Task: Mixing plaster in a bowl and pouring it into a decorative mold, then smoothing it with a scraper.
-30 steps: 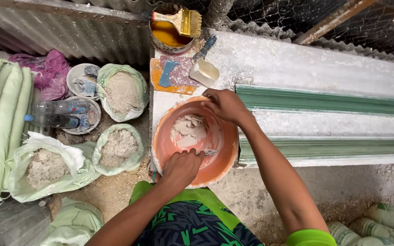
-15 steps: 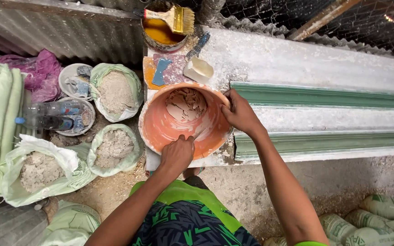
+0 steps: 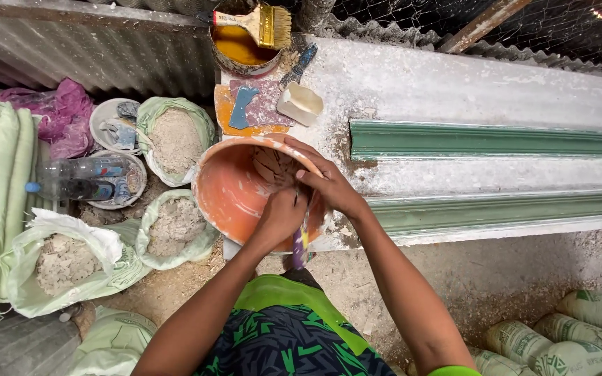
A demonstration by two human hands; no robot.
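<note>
Seen from above, a person's two hands meet over an orange bowl (image 3: 235,191) tilted on the edge of a white dusty workbench (image 3: 454,87). The left hand (image 3: 280,216) is closed around a narrow tool with a purple handle (image 3: 301,242); its working end is hidden, so it may be a scraper. The right hand (image 3: 329,182) curls over the bowl's rim, gripping it. Pale plaster clings inside the bowl. Open sacks of powder (image 3: 174,139) sit on the ground to the left.
</note>
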